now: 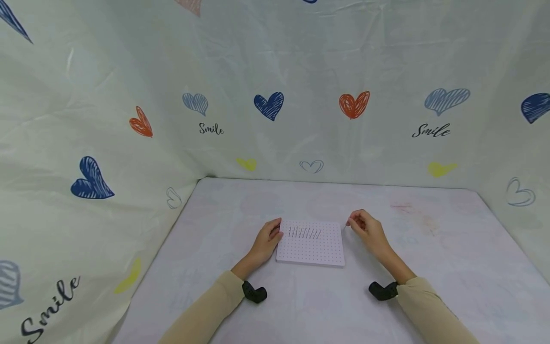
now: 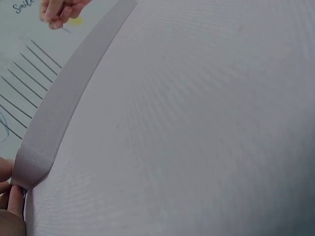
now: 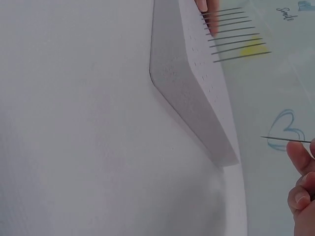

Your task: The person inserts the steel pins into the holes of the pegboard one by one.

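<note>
A white board with a grid of small holes [image 1: 311, 251] lies on the table. Several thin dark needles [image 1: 304, 232] stand upright in a row across its far part, also seen from the side in the right wrist view. My left hand [image 1: 267, 239] grips the board's left edge, thumb near the top and fingers against the side. Off the board's far right corner, my right hand [image 1: 367, 230] pinches one thin needle [image 3: 278, 139] between thumb and fingertip. That needle's pointed end sticks out, apart from the board; its other end is hidden by the fingers.
The white table [image 1: 301, 306] extends around the board on every side. Behind it and to the left hangs a pale curtain [image 1: 309, 62] printed with hearts and the word Smile. A faint reddish stain [image 1: 402, 206] marks the table at the far right. Each wrist carries a black camera [image 1: 254, 292].
</note>
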The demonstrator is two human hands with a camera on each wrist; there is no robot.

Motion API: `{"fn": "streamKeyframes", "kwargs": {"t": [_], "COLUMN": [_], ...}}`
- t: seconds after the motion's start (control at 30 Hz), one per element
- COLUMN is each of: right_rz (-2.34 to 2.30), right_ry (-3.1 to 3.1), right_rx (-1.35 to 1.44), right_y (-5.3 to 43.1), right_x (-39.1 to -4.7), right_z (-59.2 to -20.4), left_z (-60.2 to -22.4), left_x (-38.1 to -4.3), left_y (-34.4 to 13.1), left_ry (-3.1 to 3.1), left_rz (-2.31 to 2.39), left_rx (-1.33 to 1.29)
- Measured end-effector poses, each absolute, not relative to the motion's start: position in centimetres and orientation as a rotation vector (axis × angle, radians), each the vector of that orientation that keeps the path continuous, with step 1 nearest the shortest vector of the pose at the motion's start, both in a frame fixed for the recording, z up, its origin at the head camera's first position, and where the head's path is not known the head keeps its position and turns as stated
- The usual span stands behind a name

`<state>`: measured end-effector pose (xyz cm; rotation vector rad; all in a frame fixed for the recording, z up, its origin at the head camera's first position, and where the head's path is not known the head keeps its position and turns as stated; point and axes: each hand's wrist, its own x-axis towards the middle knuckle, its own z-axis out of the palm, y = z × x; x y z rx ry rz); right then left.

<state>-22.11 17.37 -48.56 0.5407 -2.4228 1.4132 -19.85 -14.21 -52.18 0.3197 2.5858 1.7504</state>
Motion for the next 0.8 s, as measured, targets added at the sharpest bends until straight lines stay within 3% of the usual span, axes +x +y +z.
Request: {"fn": "streamKeyframes", "kwargs": {"t": [0.8], "right_rz": [1.398], "right_ry": [-2.442], "right_rx": [0.736], "right_y": [14.0], "right_x": [-21.4], "right_z": [-49.1], "left_z": [-52.3], "left_x": [-19.8], "left_y": [-14.3], "left_ry": [2.628], "left_rz": [1.766], "left_rx": [0.43]}}
